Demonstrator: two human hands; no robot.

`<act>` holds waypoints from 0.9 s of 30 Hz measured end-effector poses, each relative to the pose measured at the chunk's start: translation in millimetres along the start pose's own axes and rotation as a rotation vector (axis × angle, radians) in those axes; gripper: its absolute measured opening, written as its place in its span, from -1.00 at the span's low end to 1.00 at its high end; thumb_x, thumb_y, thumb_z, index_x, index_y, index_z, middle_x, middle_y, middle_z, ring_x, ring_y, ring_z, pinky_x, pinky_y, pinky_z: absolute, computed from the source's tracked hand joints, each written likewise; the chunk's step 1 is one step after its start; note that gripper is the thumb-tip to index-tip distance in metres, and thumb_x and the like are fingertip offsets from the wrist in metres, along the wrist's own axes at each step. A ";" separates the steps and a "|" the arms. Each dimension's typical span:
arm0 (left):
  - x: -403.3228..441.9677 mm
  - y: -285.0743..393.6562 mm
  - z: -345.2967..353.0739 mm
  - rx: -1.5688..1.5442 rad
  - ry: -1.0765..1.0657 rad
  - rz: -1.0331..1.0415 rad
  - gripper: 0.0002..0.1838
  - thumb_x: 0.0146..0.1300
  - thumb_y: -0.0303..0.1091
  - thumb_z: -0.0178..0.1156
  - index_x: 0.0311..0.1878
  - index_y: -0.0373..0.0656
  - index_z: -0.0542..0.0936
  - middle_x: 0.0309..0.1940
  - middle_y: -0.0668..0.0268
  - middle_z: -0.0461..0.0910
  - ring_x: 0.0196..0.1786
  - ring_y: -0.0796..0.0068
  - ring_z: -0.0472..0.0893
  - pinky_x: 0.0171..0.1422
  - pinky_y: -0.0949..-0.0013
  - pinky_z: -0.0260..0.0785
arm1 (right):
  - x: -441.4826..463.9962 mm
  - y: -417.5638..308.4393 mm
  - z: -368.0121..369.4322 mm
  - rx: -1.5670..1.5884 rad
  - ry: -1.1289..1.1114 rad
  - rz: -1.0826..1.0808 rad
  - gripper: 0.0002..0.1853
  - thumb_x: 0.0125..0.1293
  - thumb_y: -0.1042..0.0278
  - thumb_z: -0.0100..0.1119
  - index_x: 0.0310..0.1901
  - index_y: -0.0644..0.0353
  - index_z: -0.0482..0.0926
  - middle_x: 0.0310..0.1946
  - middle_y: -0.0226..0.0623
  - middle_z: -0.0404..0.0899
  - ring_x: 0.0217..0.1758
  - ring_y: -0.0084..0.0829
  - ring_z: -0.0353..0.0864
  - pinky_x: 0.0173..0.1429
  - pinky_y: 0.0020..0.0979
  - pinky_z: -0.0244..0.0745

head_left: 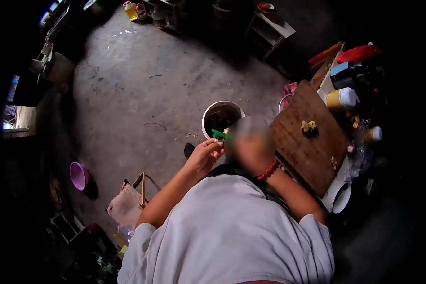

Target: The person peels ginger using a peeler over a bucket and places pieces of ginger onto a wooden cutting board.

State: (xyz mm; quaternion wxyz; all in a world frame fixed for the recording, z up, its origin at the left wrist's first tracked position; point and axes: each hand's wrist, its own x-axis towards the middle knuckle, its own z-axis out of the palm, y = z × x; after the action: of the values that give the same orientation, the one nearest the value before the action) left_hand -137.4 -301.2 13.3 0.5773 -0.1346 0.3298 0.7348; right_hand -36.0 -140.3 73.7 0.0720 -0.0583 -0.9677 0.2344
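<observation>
We take the brown board [303, 151] as our landmark. Largest around it is the concrete floor [132, 90], spreading out past its left side. The white bucket [205, 124] stands on that floor, left of the board, while the purple basin [79, 176] lies much farther left. By the board's right edge we have a yellow-and-white jar [341, 99]; on its upper part sits a cluster of yellowish pieces [309, 126] (something dark shows just under them). Between board and bucket, our left hand [207, 155] has its grip pinched on a small pale piece [217, 140], just beneath the green tool [218, 134]. Our right hand [253, 154], nearer the board, is blurred, so we cannot tell its grip; a red bracelet [269, 170] circles that wrist.
</observation>
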 end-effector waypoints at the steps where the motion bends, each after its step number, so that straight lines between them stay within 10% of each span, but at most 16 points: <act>1: -2.3 1.7 0.2 0.018 -0.026 0.001 -0.81 0.26 -0.46 0.10 -0.07 -0.28 0.46 -0.20 0.25 0.56 -0.20 0.50 0.57 -0.02 0.55 0.46 | 2.0 -0.7 -1.1 -0.005 0.037 -0.011 -0.87 0.29 0.31 0.03 -0.22 0.15 0.39 -0.41 -0.15 0.48 -0.30 -0.06 0.54 -0.32 -0.13 0.44; 27: 0.8 9.7 4.4 0.047 0.037 -0.107 -0.78 0.19 -0.40 0.13 -0.10 -0.22 0.49 -0.24 0.30 0.56 -0.29 0.55 0.49 -0.29 0.61 0.34 | 6.8 33.1 -0.5 -0.193 0.183 0.082 -0.86 0.06 0.25 0.15 -0.52 0.09 0.51 -0.54 -0.27 0.50 -0.49 -0.28 0.48 -0.36 -0.25 0.37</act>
State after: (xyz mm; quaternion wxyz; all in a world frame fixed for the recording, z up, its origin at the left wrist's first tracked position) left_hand -146.0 -298.9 19.4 0.6124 -0.1518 0.3500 0.6924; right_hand -40.0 -109.9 59.6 0.1444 -0.1256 -0.9720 0.1365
